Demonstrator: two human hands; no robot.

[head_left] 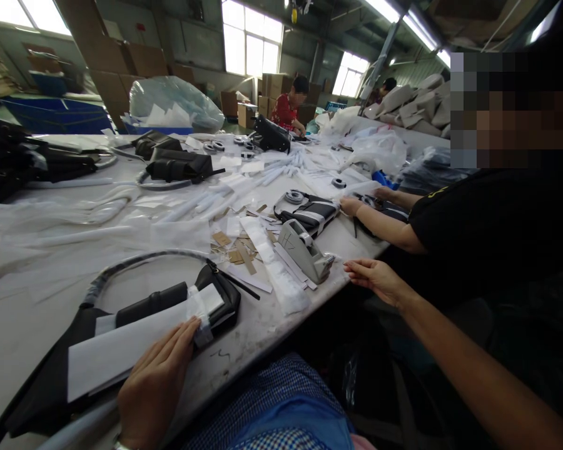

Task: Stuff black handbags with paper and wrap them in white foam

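Item 1: my left hand (157,378), at 7 o'clock. Palm down, fingers loosely spread, pressing flat on a white paper sheet (122,353); it grips nothing.

Item 2: the paper sheet, lying across a black bag (178,300) on the table (23,312). The bag's curved handle (141,259) arcs at 11 o'clock from my left hand, wrapped in clear film.

Item 3: my right hand (375,278), at 4 o'clock. Open and relaxed, fingers extended, at the table's edge; holding nothing.

Item 4: grey tape dispenser (304,250), just beside my right hand at its 9 o'clock, not touching.

Item 5: cardboard scraps (234,247) and white strips (274,262), scattered at 12 o'clock of the bag.

Item 6: a co-worker in a black shirt (488,219) at 3 o'clock, hands on another black bag (309,212).

Item 7: a person in red (286,109) at the far end, 12 o'clock.
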